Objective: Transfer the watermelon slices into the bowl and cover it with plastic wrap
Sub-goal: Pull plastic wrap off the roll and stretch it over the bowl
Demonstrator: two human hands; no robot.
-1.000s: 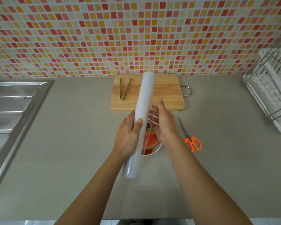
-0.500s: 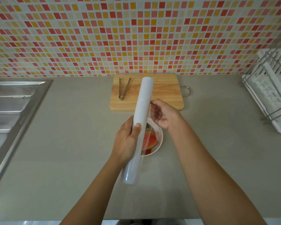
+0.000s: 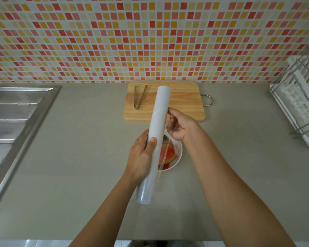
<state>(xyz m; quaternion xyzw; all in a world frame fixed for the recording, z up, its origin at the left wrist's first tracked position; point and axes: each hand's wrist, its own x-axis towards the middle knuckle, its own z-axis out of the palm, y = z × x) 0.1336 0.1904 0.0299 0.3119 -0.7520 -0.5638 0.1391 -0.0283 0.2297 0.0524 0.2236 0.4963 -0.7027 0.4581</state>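
Observation:
A white bowl [image 3: 179,154] stands on the grey counter below the cutting board, with red watermelon slices [image 3: 169,155] inside. Above it my left hand [image 3: 141,157] grips a long white roll of plastic wrap [image 3: 155,136], held slanted with its far end over the board. My right hand [image 3: 179,124] is at the roll's right side, fingertips pinching the loose edge of the clear film, which hangs in a thin strip down across the bowl. The roll and my left hand hide the bowl's left half.
A wooden cutting board [image 3: 184,107] with metal tongs [image 3: 139,97] lies at the back by the tiled wall. A steel sink [image 3: 12,125] fills the left. A white dish rack [image 3: 300,102] stands at the right. My right forearm hides the counter right of the bowl.
My right hand has moved up from over the bowl to the roll's side and pinched the film edge. The orange scissors are now hidden behind my right forearm. The roll has barely moved.

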